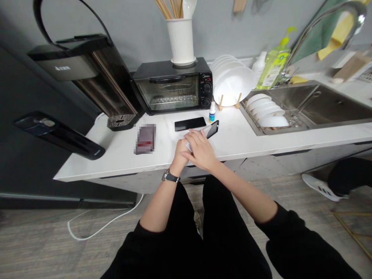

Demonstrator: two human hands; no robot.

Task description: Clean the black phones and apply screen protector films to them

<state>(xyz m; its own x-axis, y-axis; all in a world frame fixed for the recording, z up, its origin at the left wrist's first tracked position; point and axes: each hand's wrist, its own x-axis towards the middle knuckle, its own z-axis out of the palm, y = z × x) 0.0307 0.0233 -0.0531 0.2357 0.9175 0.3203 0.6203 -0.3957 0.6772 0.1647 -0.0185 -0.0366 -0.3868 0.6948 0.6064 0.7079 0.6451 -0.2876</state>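
Both hands meet over the front edge of the counter. My left hand (180, 152), with a watch on its wrist, is closed around the near end of a smartphone (214, 129) that tilts up to the right. Across it lies my right hand (200, 149), fingers bent over a thin white cloth or tissue (188, 146) pressed on the phone. Most of the cloth and the phone's lower part are hidden. Just behind lies a second black phone (190, 124), flat on the counter. A small spray bottle (212, 112) with a blue label stands beside it.
On the white counter (122, 162) stand a water dispenser (99, 77), a toaster oven (171, 91), racked plates (232, 85) and a dark thermos (61, 135). A blurred-out item (145, 138) lies left. The sink (328, 104) holds bowls (266, 110). Another person's shoe (321, 187) shows right.
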